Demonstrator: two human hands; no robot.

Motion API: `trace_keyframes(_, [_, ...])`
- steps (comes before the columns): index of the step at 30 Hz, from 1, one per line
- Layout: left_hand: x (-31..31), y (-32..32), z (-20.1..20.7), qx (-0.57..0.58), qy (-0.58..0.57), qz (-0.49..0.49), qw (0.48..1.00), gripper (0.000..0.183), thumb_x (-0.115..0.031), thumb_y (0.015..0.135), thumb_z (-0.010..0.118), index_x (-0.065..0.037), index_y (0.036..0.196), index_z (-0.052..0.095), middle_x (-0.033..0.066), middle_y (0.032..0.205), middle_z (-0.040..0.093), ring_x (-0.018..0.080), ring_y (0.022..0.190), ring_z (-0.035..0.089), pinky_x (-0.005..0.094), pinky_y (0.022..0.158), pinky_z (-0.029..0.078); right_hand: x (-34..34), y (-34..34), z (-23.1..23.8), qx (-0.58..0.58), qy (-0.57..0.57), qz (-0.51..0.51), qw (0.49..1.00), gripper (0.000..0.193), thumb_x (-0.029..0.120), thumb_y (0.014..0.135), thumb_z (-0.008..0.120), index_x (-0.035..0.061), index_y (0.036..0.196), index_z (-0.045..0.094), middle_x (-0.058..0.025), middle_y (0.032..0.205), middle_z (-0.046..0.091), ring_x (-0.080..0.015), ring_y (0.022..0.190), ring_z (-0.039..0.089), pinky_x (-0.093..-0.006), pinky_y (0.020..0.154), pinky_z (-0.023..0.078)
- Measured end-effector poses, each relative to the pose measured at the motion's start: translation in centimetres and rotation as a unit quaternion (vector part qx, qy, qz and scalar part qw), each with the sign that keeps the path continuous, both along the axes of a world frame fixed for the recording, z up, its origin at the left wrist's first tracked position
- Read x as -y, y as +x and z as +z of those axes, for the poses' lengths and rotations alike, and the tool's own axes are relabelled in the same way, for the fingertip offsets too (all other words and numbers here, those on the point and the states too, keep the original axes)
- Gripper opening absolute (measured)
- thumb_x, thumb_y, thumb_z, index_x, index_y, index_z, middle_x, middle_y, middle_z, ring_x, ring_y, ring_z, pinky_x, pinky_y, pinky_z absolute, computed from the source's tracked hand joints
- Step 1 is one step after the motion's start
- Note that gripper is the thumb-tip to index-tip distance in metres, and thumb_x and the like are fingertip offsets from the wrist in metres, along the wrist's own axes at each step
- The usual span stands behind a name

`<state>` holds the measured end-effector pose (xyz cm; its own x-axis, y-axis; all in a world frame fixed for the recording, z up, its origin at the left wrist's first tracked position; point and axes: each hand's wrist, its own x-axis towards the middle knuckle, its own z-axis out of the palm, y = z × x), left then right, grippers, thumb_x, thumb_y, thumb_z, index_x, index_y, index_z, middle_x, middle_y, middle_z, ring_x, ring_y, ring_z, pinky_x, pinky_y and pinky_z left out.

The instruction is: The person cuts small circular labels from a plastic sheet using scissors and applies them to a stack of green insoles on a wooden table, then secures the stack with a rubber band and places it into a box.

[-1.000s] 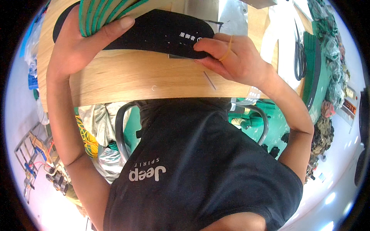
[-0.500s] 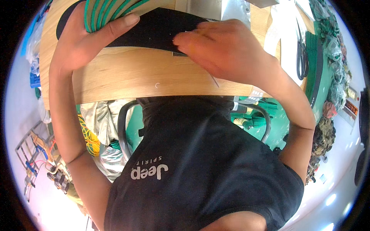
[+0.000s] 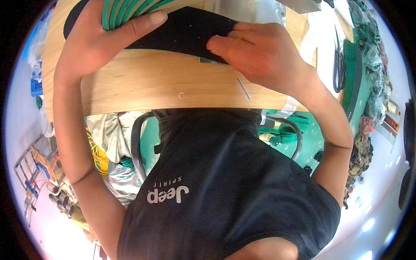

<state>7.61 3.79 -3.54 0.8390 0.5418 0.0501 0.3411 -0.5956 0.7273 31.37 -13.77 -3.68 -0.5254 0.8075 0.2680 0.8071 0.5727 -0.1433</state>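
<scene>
My left hand (image 3: 93,47) is closed around a stack of green-edged beige strips (image 3: 130,9), its thumb lying along the near side. The other fingers are out of sight. Beside and beneath the thumb runs a wide black strip (image 3: 186,32) with a soft, matte look, dotted with small pale specks. At its right end, my right hand (image 3: 266,56) is closed, thumb and fingers pinching the edge. A flat grey piece (image 3: 209,60) shows partly from under the strip's near edge.
On the wooden table (image 3: 143,82) lie a thin pale stick (image 3: 244,89) and a small white curl (image 3: 181,95). Metal equipment (image 3: 303,5) stands at the back. White paper (image 3: 325,52) and a black looped object (image 3: 339,76) lie right, beside a green ribbed bundle (image 3: 350,65).
Both hands have shifted slightly to the right, the strips and black strip moving with them. The thin stick near my right hand now shows more fully.
</scene>
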Motion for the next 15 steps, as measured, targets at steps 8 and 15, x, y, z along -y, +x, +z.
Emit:
trace_keyframes(8, [0.3, 0.2, -0.2, 0.04, -0.008, -0.003, 0.999, 0.038, -0.019, 0.084, 0.072, -0.002, 0.115, 0.06, 0.0053, 0.107, 0.065, 0.0138, 0.096, 0.058, 0.0285, 0.086, 0.046, 1.4, 1.1, 0.3, -0.023, 0.006, -0.004, 1.0, 0.022, 0.013, 0.074, 0.06, 0.0089, 0.096, 0.061, -0.003, 0.065, 0.051, -0.0198, 0.064, 0.058, -0.0331, 0.05, 0.046])
trace_keyframes(15, [0.0, -0.7, -0.4, -0.019, -0.038, 0.021, 0.999, 0.038, -0.02, 0.084, 0.072, -0.002, 0.115, 0.06, 0.0046, 0.105, 0.065, 0.0124, 0.092, 0.057, 0.0271, 0.083, 0.046, 3.4, 2.0, 0.4, -0.014, -0.029, -0.03, 0.999, 0.017, 0.011, 0.075, 0.062, 0.0065, 0.091, 0.063, -0.0044, 0.062, 0.05, -0.0207, 0.061, 0.057, -0.0324, 0.048, 0.045])
